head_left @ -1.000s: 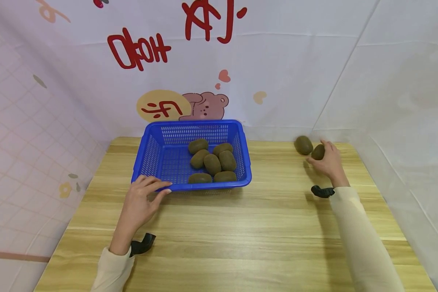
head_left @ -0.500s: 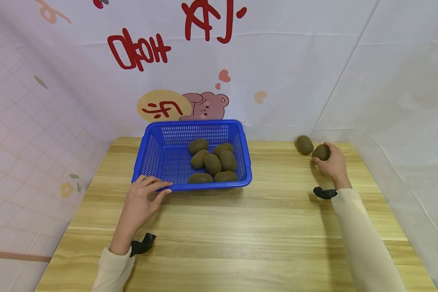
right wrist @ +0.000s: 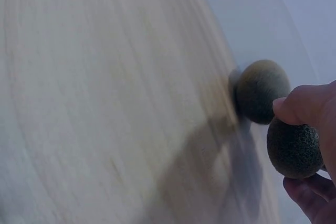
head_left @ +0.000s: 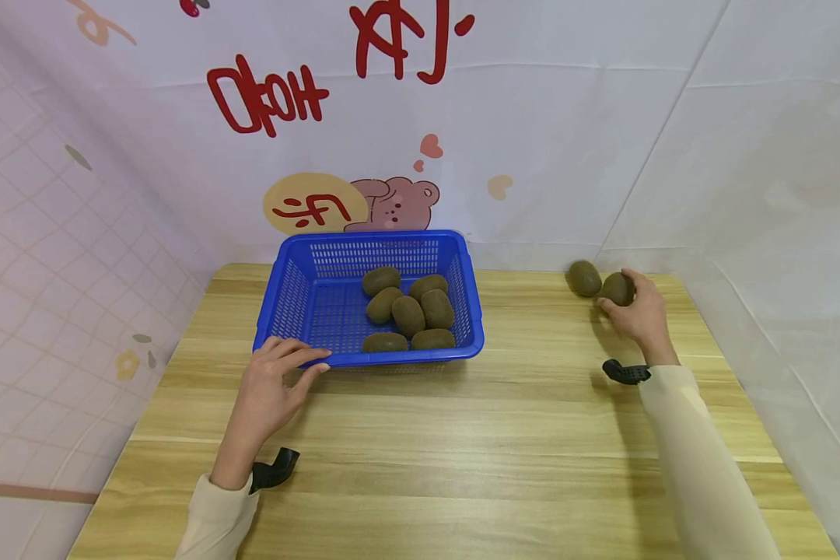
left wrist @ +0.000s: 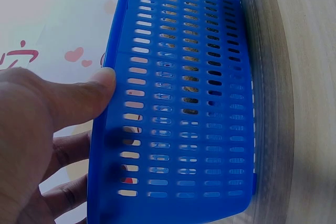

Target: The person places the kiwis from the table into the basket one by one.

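Observation:
At the table's far right, my right hand [head_left: 642, 317] grips a brown kiwi [head_left: 617, 288] between thumb and fingers. A second kiwi [head_left: 584, 278] rests close on its left, by the back wall. In the right wrist view the thumb lies over the held kiwi [right wrist: 294, 149], and the other kiwi [right wrist: 261, 91] is just beyond it. My left hand [head_left: 271, 393] pinches the front-left rim of a blue plastic basket [head_left: 364, 359]. Several kiwis [head_left: 407, 315] lie in the basket's right half. From the left wrist, the thumb [left wrist: 100, 90] presses the rim, with fingers behind it.
The wooden table [head_left: 504, 451] reaches to a white printed cloth wall [head_left: 546, 155] behind. Cloth also hangs along the left and right sides. A black device [head_left: 275, 469] sits at the left wrist, and another black device [head_left: 624, 372] at the right wrist.
My right hand has closed its fingers round the kiwi and shifted slightly right. The held kiwi has moved a little. The left hand and the basket stay in place.

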